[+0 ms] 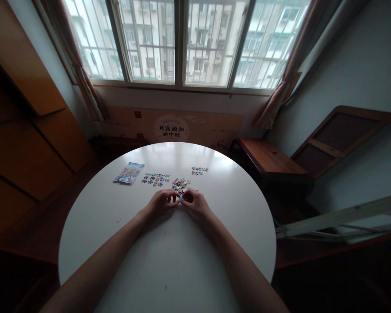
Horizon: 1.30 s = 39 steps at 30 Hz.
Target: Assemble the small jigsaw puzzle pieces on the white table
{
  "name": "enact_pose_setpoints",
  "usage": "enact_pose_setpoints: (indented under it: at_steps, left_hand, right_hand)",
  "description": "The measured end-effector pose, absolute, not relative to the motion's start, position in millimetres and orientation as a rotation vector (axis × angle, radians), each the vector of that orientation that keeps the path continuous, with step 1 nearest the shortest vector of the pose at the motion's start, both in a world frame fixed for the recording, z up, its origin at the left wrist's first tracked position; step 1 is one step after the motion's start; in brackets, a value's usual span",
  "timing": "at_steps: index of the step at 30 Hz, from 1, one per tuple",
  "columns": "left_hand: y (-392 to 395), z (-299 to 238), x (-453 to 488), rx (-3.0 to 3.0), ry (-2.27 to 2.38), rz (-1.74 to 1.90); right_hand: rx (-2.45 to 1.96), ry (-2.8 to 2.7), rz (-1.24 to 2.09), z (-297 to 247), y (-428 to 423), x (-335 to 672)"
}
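Note:
Both hands meet at the middle of a round white table, just in front of a heap of jigsaw puzzle pieces [181,183]. A small bluish puzzle piece [181,198] shows between the fingertips. My left hand [163,201] is closed in a pinch at its left side. From the right, my right hand [195,201] pinches the same piece, fingers curled. Rows of loose pieces [155,178] lie beyond my left hand, and a smaller group of pieces [200,170] lies past the heap to the right. The fingers partly hide the held piece.
A colourful picture sheet [129,172] lies on the white table [169,265] at the left. Beyond the table's right edge stands a wooden bench [270,155]. A long printed box or board [202,124] leans under the barred window. Wooden cabinets [29,148] line the left.

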<state>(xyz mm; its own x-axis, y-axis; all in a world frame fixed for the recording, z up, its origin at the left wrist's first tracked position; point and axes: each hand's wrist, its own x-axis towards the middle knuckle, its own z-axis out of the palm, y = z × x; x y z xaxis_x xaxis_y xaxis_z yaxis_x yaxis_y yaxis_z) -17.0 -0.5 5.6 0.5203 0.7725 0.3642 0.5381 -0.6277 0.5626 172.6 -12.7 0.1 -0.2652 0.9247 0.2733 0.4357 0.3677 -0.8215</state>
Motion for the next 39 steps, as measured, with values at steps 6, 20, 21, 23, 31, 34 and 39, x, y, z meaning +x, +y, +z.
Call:
enact_pose_setpoints:
  at_steps: [6,20,21,23,31,34,39]
  left_hand:
    - [-1.0,5.8,-16.8,2.368,1.086,0.855]
    - [-1.7,8.1,-16.9,2.386,1.060,0.833]
    - [-2.0,8.5,-16.7,2.387,1.058,0.831]
    - [-2.8,9.6,-16.4,2.388,1.057,0.830]
    - [-4.4,11.3,-16.2,2.381,1.068,0.835]
    - [-4.0,10.7,-16.1,2.385,1.070,0.836]
    - [-3.9,10.9,-16.3,2.380,1.075,0.837]
  right_hand:
    - [-1.171,-1.864,0.840,1.3,-12.8,175.0]
    - [-1.128,-1.915,0.848,-0.3,-11.6,179.2]
    - [-1.134,-1.920,0.838,-0.3,-11.5,179.1]
    - [-1.144,-1.928,0.824,-0.1,-11.6,178.7]
    - [-1.136,-1.920,0.822,2.5,-13.5,177.8]
    - [-1.140,-1.919,0.820,3.5,-14.0,177.0]
    - [-1.141,-1.915,0.820,4.2,-14.6,176.2]
